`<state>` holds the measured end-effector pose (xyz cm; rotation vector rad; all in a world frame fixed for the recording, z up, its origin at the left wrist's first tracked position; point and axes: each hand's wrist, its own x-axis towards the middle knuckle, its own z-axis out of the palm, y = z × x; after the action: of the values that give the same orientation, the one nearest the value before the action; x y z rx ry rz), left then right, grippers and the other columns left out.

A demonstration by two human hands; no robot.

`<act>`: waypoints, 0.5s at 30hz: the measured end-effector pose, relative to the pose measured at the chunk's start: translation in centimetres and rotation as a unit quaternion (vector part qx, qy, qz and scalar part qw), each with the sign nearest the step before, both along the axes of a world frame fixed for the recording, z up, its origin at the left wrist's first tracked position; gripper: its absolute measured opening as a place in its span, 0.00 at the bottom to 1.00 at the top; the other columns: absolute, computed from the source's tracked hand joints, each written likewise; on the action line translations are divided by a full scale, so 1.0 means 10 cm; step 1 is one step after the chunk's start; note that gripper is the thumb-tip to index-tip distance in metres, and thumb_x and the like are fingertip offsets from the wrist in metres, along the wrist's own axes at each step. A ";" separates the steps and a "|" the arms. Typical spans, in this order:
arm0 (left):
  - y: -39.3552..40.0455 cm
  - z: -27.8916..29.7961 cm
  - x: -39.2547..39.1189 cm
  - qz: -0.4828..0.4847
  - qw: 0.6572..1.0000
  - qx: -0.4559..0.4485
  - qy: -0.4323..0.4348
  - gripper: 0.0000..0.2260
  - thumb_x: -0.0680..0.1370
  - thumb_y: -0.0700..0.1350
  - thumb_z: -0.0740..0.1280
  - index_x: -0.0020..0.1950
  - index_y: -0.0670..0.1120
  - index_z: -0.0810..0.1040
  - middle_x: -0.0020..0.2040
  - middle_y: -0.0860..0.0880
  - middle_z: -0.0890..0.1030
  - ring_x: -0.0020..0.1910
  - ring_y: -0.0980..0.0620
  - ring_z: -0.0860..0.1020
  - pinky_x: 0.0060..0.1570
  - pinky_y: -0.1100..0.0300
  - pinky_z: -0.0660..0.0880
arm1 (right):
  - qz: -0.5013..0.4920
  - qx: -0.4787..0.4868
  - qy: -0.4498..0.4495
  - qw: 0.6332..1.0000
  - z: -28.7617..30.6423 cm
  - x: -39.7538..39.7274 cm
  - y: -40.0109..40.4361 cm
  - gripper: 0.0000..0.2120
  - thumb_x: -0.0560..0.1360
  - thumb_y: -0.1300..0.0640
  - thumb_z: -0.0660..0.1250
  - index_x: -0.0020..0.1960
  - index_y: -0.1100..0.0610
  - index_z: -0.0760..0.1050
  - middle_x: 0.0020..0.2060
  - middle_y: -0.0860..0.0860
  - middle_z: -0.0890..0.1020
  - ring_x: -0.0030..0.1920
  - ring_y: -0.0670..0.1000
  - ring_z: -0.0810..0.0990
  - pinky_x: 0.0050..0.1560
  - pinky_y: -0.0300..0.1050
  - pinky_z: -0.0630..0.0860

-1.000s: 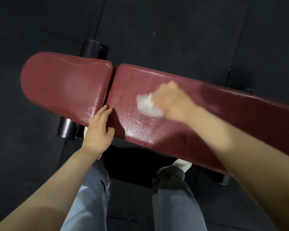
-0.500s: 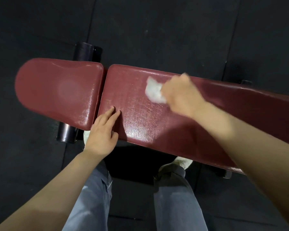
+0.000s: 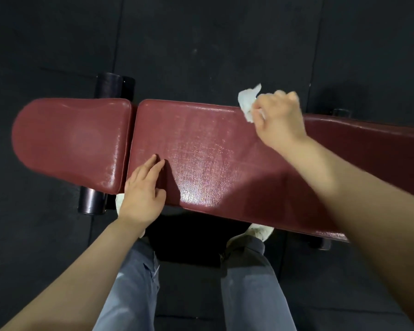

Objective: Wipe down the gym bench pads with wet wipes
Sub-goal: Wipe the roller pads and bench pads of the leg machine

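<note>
A dark red gym bench lies across the view in two parts: a short seat pad (image 3: 69, 139) on the left and a long back pad (image 3: 213, 158) running off to the right. The long pad shines wet near its middle. My right hand (image 3: 279, 118) grips a crumpled white wet wipe (image 3: 247, 101) at the far edge of the long pad. My left hand (image 3: 142, 194) rests flat on the near left corner of the long pad, fingers straight, beside the gap between the pads.
Black rubber floor tiles surround the bench. Black foam rollers stick out behind (image 3: 110, 88) and in front (image 3: 91, 200) of the seat pad. My legs in grey trousers (image 3: 251, 283) and white shoes (image 3: 261, 231) stand close against the near side.
My right hand has swept the wipe from the middle of the long pad up and right to its far edge. My left hand stayed on the near corner.
</note>
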<state>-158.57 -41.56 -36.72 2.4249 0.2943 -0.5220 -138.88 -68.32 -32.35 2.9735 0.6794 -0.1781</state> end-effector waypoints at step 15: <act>-0.38 0.02 -0.02 -0.022 1.000 -0.007 0.004 0.34 0.73 0.32 0.63 0.77 0.51 0.63 0.79 0.52 0.58 0.77 0.46 0.56 0.75 0.45 0.54 | 0.022 -0.082 0.037 0.996 0.14 -0.01 -0.32 0.03 0.70 0.62 0.65 0.41 0.55 0.75 0.38 0.53 0.81 0.42 0.58 0.77 0.44 0.50 0.67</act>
<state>-158.78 -45.34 -36.48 2.4209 0.2395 -0.5513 -138.95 -71.55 -30.92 2.8060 0.7002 -0.3262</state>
